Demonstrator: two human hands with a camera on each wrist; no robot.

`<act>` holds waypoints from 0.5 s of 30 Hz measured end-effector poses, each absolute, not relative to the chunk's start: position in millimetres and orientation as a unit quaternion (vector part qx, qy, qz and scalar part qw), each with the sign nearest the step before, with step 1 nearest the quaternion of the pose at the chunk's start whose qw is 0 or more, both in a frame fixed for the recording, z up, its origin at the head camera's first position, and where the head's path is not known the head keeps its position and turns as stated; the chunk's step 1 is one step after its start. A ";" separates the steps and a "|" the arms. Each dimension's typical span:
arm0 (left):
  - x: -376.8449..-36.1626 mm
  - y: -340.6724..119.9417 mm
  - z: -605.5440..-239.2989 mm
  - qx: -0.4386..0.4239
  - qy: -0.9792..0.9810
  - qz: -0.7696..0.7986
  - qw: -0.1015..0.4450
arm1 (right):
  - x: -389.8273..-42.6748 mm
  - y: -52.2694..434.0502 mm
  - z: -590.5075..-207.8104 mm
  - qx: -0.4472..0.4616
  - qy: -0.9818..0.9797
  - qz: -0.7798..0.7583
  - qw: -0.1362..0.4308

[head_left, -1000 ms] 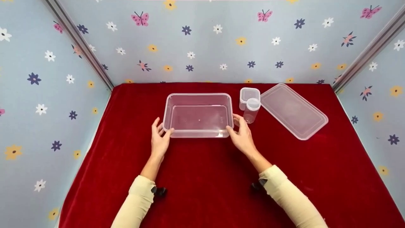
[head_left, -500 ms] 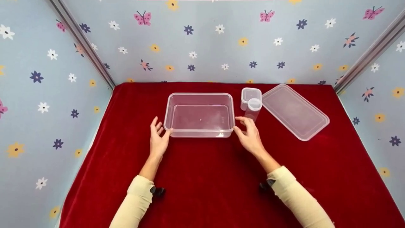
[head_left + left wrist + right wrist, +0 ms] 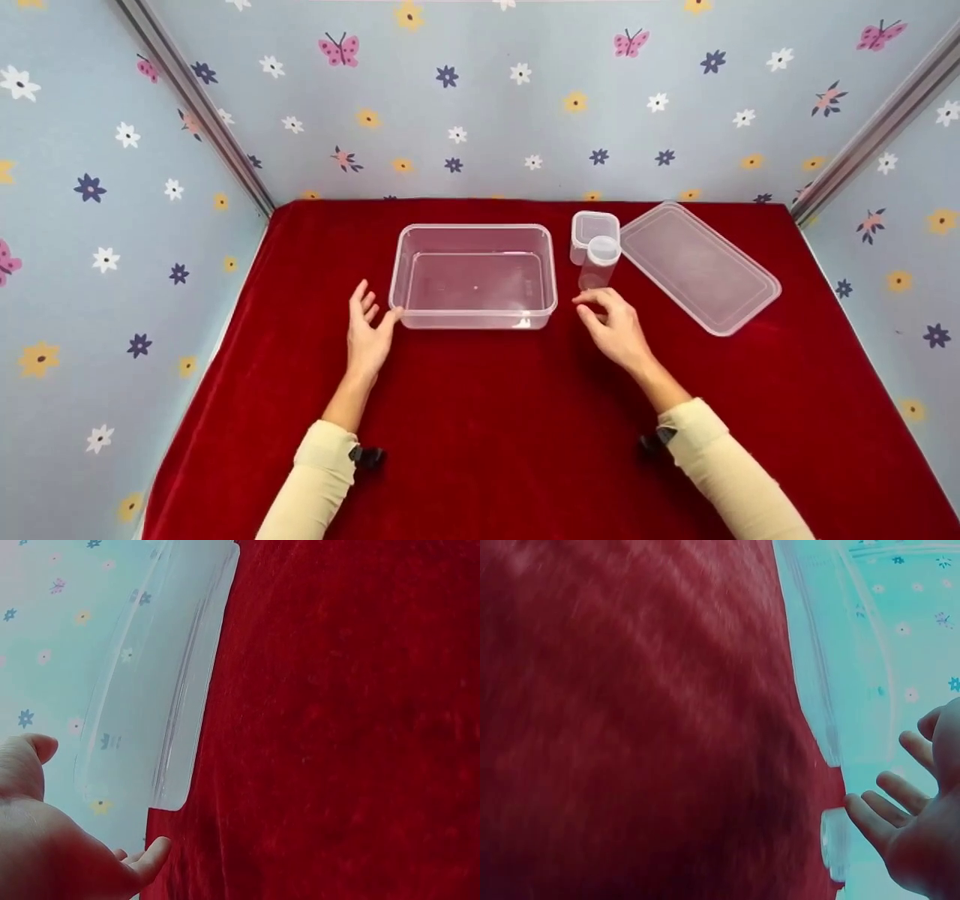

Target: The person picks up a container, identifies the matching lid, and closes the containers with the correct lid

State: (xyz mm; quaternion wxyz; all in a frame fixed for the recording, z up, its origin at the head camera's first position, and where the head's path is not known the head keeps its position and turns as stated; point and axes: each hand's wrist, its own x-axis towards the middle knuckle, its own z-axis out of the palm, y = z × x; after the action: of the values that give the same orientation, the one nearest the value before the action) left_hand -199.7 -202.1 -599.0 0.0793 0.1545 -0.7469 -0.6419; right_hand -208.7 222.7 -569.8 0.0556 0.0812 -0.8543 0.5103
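My left hand [image 3: 45, 851] sits in the lower left corner of this view, palm showing, with my thumb [image 3: 34, 746] raised near the left edge and one fingertip [image 3: 154, 849] poking out low toward the cloth. My fingers look relaxed and hold nothing. Just above them runs the clear plastic container [image 3: 161, 682], seen from the side as a pale, see-through wall that slants from the top of the frame down to a rounded corner close to my fingertip. Whether I touch it I cannot tell. Through and beside it shows the flowered wall [image 3: 45, 622]. The red cloth [image 3: 345, 727] fills the whole right side.
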 end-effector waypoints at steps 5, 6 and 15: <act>-203.9 -210.9 -605.1 0.168 -0.751 -0.636 0.061 | -210.7 236.2 -570.9 0.074 -0.867 0.490 0.060; -208.0 -215.4 -613.7 0.170 -0.752 -0.634 0.061 | -211.2 238.6 -570.7 0.072 -0.869 0.486 0.062; -211.1 -229.0 -623.9 0.163 -0.752 -0.634 0.085 | -214.9 261.3 -568.8 0.058 -0.883 0.460 0.075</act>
State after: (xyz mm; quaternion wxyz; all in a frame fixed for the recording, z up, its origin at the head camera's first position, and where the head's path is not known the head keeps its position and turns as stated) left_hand -211.1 -229.0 -623.9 0.0854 0.1627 -0.7516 -0.6335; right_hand -214.9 261.3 -568.8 0.0746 0.0585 -0.8826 0.4604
